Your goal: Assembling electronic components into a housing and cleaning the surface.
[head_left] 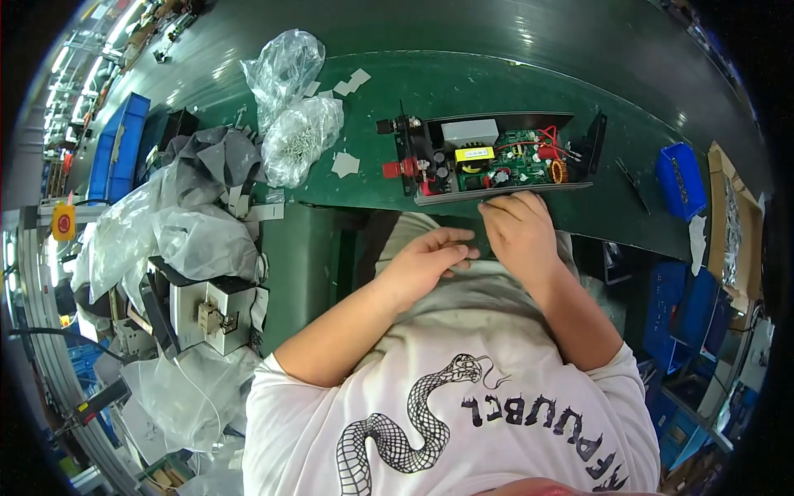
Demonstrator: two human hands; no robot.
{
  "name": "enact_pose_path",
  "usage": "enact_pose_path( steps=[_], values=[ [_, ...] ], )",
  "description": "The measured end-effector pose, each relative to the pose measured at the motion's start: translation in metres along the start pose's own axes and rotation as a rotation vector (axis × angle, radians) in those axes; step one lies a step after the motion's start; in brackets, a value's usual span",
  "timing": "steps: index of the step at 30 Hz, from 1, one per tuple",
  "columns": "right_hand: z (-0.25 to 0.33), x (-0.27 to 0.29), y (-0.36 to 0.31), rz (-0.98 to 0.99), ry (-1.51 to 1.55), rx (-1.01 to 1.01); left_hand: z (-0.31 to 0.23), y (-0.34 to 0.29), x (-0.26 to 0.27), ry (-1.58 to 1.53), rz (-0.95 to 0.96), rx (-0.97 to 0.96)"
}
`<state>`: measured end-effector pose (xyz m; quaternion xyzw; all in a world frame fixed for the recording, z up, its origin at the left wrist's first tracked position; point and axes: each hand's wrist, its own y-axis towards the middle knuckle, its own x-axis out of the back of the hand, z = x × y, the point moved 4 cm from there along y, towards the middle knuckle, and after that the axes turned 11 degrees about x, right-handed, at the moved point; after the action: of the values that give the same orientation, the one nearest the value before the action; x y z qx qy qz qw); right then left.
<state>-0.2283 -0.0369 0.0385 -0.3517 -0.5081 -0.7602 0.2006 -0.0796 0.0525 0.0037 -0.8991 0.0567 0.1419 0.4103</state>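
Observation:
On the green bench lies an open black metal housing (pixel 504 192) that looks like a power inverter. A green circuit board (pixel 529 157) with a yellow transformer (pixel 474 155) and a copper coil (pixel 559 171) sits inside it. Red and black terminals are on its left end panel (pixel 407 157); a dark panel (pixel 597 142) stands at the right end. My right hand (pixel 523 236) is at the housing's near side, fingers bent and drawn together; what they hold, if anything, is hidden. Nearer my body, my left hand (pixel 423 260) is open above my lap, fingers stretched towards the right one, with nothing visible in it.
Clear plastic bags (pixel 302 140) of small parts and paper scraps (pixel 346 164) lie left of the housing. To the right are slim dark tweezers (pixel 633 186), a blue bin (pixel 682 182) of small parts and a cardboard box (pixel 748 223). Plastic-wrapped items (pixel 178 223) crowd the left side.

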Motion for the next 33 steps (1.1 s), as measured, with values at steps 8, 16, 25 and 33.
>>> enact_pose_path(
  steps=[8, 16, 25, 33],
  values=[
    [0.009, -0.01, 0.005, -0.027, -0.068, -0.021, 0.004, 0.005, 0.01, 0.02, 0.082, -0.017],
    [0.012, -0.012, 0.007, -0.018, -0.098, -0.033, 0.0, -0.003, 0.011, 0.045, 0.118, -0.075],
    [0.009, 0.0, 0.02, 0.101, -0.254, -0.131, 0.004, 0.0, 0.013, 0.048, 0.14, -0.108],
    [0.01, 0.018, 0.046, 0.146, -0.247, 0.024, 0.001, 0.0, 0.011, -0.005, 0.124, -0.105]
  ],
)
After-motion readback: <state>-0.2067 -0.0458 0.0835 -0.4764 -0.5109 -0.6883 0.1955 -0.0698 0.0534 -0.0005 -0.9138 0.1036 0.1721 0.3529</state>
